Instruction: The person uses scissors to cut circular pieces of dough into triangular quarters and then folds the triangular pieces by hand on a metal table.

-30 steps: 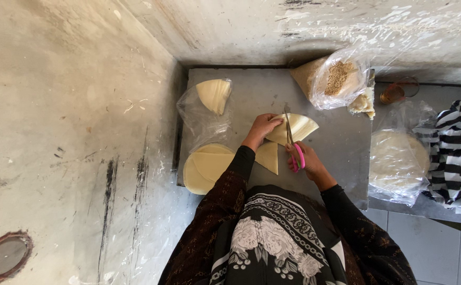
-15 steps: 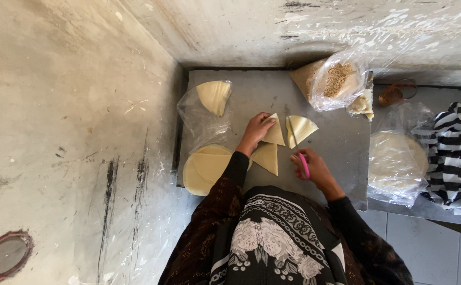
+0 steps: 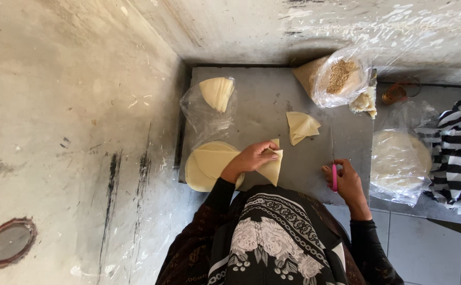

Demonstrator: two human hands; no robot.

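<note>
Left hand (image 3: 251, 158) rests near six o'clock on the grey worktop (image 3: 265, 100), fingers pinched shut on a thin dough wedge (image 3: 270, 166); I judge it soft, light and easily torn, best held by its edge. At four o'clock my right hand (image 3: 344, 182) is closed around pink-handled scissors (image 3: 334, 168), blade pointing to twelve

The person wears a dark top with long sleeves (image 3: 365, 248) down to the wrists, the left one finely patterned in brown. At six o'clock hangs a black scarf (image 3: 272, 237) with pale flowers and white scrolled borders.
</note>
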